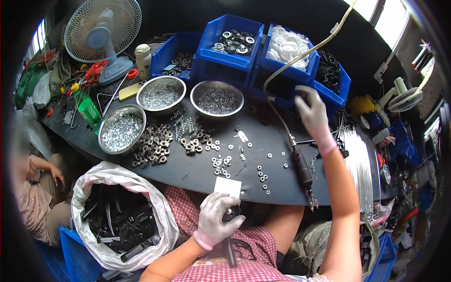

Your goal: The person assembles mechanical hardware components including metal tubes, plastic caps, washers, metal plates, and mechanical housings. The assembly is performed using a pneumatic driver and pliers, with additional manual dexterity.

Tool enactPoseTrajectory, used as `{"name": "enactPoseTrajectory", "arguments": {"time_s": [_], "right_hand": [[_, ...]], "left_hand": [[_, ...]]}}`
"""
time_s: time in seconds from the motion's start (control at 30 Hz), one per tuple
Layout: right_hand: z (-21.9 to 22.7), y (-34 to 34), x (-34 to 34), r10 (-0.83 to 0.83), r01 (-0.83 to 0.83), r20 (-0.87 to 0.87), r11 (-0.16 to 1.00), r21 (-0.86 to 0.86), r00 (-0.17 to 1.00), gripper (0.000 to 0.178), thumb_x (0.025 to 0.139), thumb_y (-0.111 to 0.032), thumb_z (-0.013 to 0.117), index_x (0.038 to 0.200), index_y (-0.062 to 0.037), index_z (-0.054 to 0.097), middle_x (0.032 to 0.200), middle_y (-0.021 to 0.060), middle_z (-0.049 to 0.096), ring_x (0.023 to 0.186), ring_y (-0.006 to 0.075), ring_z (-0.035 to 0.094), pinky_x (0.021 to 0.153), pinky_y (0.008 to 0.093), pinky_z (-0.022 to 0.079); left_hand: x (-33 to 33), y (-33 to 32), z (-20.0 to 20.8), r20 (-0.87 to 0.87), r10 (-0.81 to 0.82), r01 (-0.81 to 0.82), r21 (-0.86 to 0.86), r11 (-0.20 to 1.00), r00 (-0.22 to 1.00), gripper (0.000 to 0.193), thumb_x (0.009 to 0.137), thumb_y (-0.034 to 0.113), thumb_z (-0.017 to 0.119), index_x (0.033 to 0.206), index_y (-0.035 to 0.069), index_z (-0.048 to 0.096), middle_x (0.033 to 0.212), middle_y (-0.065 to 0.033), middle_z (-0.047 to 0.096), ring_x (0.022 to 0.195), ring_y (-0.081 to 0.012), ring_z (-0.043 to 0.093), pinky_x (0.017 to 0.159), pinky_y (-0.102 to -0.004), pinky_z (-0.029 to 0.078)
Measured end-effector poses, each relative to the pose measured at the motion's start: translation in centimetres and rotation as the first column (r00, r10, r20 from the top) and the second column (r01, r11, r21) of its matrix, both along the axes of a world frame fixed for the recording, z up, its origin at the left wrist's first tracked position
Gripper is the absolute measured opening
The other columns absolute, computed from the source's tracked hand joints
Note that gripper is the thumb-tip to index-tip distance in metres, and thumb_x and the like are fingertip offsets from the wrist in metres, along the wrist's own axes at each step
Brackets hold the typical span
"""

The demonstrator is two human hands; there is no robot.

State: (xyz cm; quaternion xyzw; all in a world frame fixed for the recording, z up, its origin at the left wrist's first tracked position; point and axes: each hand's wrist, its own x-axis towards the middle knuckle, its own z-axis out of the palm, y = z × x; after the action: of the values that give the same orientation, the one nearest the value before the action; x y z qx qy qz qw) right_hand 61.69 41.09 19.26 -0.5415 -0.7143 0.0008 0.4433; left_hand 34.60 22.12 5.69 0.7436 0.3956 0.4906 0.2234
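My left hand (pixel 217 217), in a pale glove, is closed around a black part with a round head and a long black handle (pixel 231 254) that hangs down over my lap. A white square plate (pixel 228 186) lies at the table edge just beyond that hand. My right hand (pixel 312 112), also gloved, is stretched out to the far right, in front of the blue bins. Its fingers curl about something dark that I cannot make out. Below it a black power screwdriver (pixel 300 167) hangs from a hose, its bit pointing down over the table edge.
Metal bowls (pixel 217 113) of small hardware stand on the black table (pixel 197 171), with heaps of nuts (pixel 155 143) and springs (pixel 187 127) beside them. Blue bins (pixel 229 56) line the back. A sack (pixel 84 188) of black parts stands left; thin rods (pixel 359 164) lie right. Another person sits left.
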Motion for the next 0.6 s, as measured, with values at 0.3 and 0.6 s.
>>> {"name": "enactPoseTrajectory", "arguments": {"time_s": [0.3,0.6], "right_hand": [[6.0,23.1,-1.6,-0.215,0.271,0.687,0.962,0.026,0.695,0.071,0.074,-0.032,0.066,0.137,-0.0064,0.046,0.136,0.0239,0.047,0.128,0.0378,0.043,0.107,0.0402,0.035],[4.4,27.3,-2.8,-0.331,0.413,0.704,0.909,0.06,0.628,0.051,0.079,-0.01,0.061,0.129,-0.009,0.052,0.13,0.0226,0.054,0.121,0.0364,0.053,0.1,0.0417,0.045]], "left_hand": [[0.4,0.9,-0.9,0.078,0.026,-0.031,0.064,0.997,0.997,0.016,0.069,0.01,0.071,0.083,0.011,0.063,0.089,-0.0002,0.068,0.088,-0.0258,0.063,0.081,-0.0411,0.05],[0.1,0.8,-1.4,0.082,0.028,-0.031,0.033,0.999,0.996,0.012,0.072,0.012,0.07,0.083,0.011,0.064,0.092,-0.0006,0.069,0.092,-0.0249,0.063,0.084,-0.0408,0.049]]}}
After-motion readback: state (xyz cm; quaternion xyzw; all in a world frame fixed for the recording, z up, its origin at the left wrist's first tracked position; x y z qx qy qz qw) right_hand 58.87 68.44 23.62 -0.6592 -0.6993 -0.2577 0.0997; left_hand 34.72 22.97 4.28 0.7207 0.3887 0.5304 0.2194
